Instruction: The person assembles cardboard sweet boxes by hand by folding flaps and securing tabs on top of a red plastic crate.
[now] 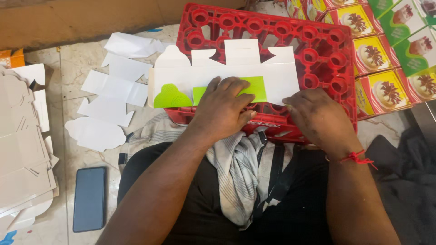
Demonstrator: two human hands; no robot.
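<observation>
A flat die-cut carton blank (pixel 227 75), white side up with lime-green patches showing, lies across the near edge of an upturned red bottle crate (pixel 318 50) that serves as a work surface. The left hand (pixel 222 109) presses flat on the blank's lower middle, fingers spread over a green panel; the right hand (pixel 318 115) rests at the blank's lower right corner, fingertips curled onto the edge as if pinching it, though the grip itself is hidden. Left of the crate, loose white blanks (pixel 109 95) lie scattered on the floor, with a stack of blanks (pixel 22 159) and a dark phone (pixel 89 198) farther left; right of the crate sit finished printed boxes (pixel 386 50). The crate's open ring holes give uneven support, so hard pressure could crease the blank off its score line, or let it slide off the near edge
</observation>
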